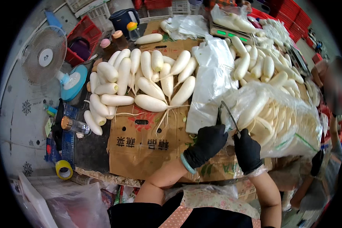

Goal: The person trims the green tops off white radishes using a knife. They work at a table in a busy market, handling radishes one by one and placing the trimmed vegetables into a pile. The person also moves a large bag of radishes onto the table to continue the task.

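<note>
My left hand point(208, 142), in a black glove, is closed around a narrow dark object point(219, 116) that points up; its kind cannot be told. Close on its right, my right hand point(246, 151), also gloved in black, grips a knife by its handle, and the thin curved blade point(230, 114) slants up and left. Beyond the hands lies a stack of white plastic bags point(206, 94). White radishes point(151, 103) with long roots are heaped left of the bags on a flattened cardboard sheet point(142, 159). A large clear bag of radishes point(276, 122) lies right of my right hand.
A digital scale point(230, 34) holds bagged radishes at the back; more loose radishes point(256, 64) lie before it. Jars, a kettle point(124, 22) and a fan point(45, 57) stand at the left. Yellow tape point(64, 169) is by the left edge. Another person's gloved hand point(317, 163) shows at right.
</note>
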Available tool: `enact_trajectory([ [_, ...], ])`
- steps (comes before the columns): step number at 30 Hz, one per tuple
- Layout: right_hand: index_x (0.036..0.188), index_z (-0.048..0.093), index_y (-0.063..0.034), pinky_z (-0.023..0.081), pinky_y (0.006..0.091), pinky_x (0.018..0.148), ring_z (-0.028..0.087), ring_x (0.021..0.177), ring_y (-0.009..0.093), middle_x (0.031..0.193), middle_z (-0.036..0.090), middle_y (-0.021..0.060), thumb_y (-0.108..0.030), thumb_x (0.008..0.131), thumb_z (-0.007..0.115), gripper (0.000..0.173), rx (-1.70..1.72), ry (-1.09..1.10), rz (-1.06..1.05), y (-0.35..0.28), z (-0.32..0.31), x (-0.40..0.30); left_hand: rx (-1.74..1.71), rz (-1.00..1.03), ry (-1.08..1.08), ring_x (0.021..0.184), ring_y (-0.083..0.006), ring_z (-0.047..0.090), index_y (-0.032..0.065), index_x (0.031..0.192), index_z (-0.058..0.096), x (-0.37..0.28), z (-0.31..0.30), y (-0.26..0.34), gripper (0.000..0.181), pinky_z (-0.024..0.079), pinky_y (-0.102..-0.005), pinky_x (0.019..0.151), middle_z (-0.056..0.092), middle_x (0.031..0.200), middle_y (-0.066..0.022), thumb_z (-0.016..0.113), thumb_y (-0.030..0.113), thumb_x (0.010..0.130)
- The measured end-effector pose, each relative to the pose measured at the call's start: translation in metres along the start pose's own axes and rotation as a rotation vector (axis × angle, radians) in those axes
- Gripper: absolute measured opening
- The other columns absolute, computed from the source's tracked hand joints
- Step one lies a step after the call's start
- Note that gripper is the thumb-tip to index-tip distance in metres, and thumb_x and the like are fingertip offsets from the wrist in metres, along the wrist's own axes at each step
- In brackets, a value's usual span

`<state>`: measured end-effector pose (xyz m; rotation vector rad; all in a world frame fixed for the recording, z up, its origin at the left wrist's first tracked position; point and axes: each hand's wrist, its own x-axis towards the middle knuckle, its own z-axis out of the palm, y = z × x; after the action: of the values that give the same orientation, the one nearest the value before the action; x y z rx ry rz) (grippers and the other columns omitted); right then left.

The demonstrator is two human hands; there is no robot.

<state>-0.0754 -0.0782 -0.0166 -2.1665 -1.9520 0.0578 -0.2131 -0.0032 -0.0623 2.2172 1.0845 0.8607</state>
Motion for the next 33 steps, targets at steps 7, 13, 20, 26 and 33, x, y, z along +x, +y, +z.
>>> enact_trajectory([
  [7, 0.089, 0.048, -0.0037, 0.048, 0.0418, 0.048, 0.061, 0.057, 0.033, 0.064, 0.059, 0.0163, -0.016, 0.084, 0.054, 0.015, 0.150, 0.116, 0.022, -0.002, 0.004, -0.034, 0.115, -0.011, -0.053, 0.059, -0.0341, 0.061, 0.0024, 0.081, 0.063, -0.019, -0.003, 0.015, 0.017, 0.048, -0.0413, 0.055, 0.061, 0.065, -0.0176, 0.059, 0.019, 0.079],
  [13, 0.094, 0.047, -0.0037, 0.049, 0.0421, 0.052, 0.063, 0.064, 0.033, 0.072, 0.061, 0.0190, -0.019, 0.086, 0.053, 0.018, 0.190, -0.136, 0.262, 0.003, 0.010, -0.061, 0.230, -0.020, -0.087, 0.059, -0.0348, 0.060, 0.0031, 0.080, 0.063, -0.030, -0.010, 0.026, 0.017, 0.048, -0.0422, 0.055, 0.060, 0.064, -0.0190, 0.058, 0.019, 0.078],
  [20, 0.092, 0.049, -0.0063, 0.048, 0.0402, 0.048, 0.062, 0.058, 0.033, 0.067, 0.061, 0.0131, -0.021, 0.090, 0.047, 0.015, 0.170, -0.135, 0.284, -0.002, 0.009, -0.066, 0.189, -0.039, -0.108, 0.057, -0.0356, 0.059, 0.0032, 0.085, 0.063, -0.048, -0.006, 0.026, 0.020, 0.048, -0.0436, 0.054, 0.059, 0.061, -0.0181, 0.055, 0.020, 0.078],
  [26, 0.088, 0.049, -0.0018, 0.048, 0.0381, 0.046, 0.061, 0.056, 0.029, 0.066, 0.058, 0.0140, -0.014, 0.085, 0.050, 0.013, 0.220, 0.050, 0.009, -0.008, 0.028, -0.070, 0.239, -0.153, -0.127, 0.054, -0.0349, 0.057, 0.0059, 0.079, 0.061, -0.067, -0.005, 0.023, 0.017, 0.046, -0.0450, 0.052, 0.057, 0.059, -0.0165, 0.056, 0.022, 0.079],
  [33, 0.088, 0.048, -0.0056, 0.047, 0.0428, 0.051, 0.060, 0.058, 0.035, 0.068, 0.060, 0.0155, -0.020, 0.085, 0.054, 0.016, 0.310, 0.082, 0.114, -0.024, 0.039, -0.087, 0.178, -0.114, -0.070, 0.056, -0.0355, 0.058, 0.0041, 0.081, 0.061, -0.100, 0.002, 0.014, 0.016, 0.045, -0.0441, 0.051, 0.057, 0.061, -0.0180, 0.057, 0.020, 0.081],
])
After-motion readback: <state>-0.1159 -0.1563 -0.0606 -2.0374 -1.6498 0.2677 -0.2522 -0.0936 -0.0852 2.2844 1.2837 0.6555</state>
